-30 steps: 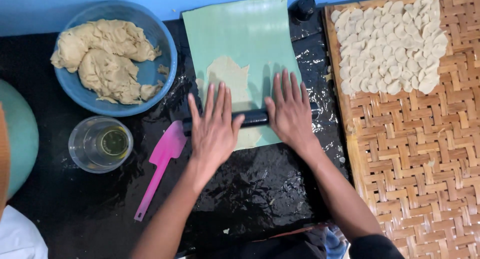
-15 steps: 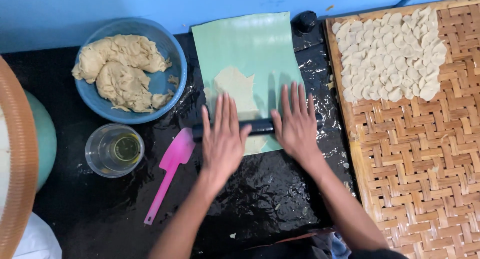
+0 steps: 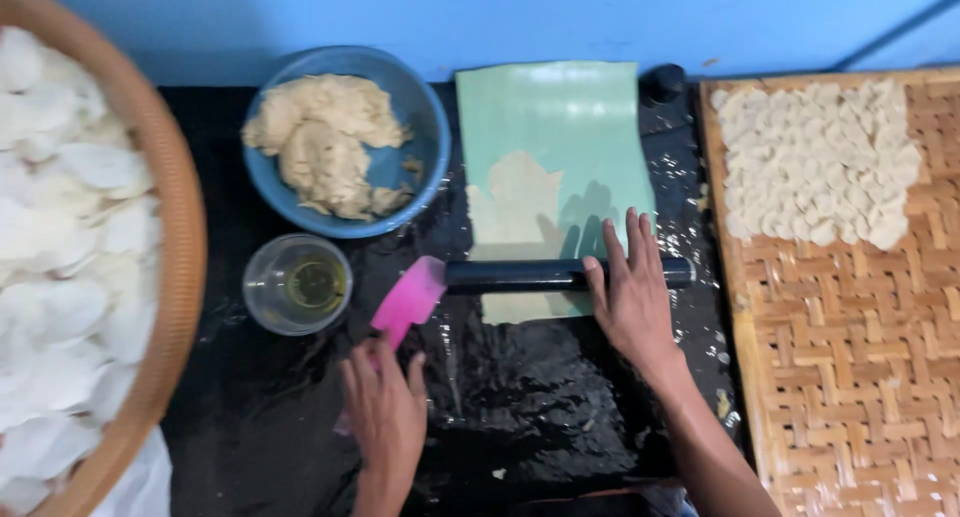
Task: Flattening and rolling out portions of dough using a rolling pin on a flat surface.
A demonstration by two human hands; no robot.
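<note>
The right hand (image 3: 632, 295) lay flat, fingers (image 3: 640, 247) spread, on a black rolling pin (image 3: 520, 274) across a green sheet (image 3: 560, 117) bearing flattened dough (image 3: 515, 192). The left hand (image 3: 385, 407) rested on the handle of a pink spatula (image 3: 408, 299). Beside it stood a clear cup (image 3: 297, 283) and a blue bowl (image 3: 425, 117) of dough. Pale pieces (image 3: 815, 162) lay on a woven tray (image 3: 850, 377) on the black desk (image 3: 540, 407).

My two hands and forearms show from above. My left hand (image 3: 385, 412) and my right hand (image 3: 632, 299) are bare, with no gloves, rings, watch or bracelet. Both forearms are uncovered as far as the bottom edge, no sleeve showing. My nails look short and unpainted, though the view is slightly blurred.
</note>
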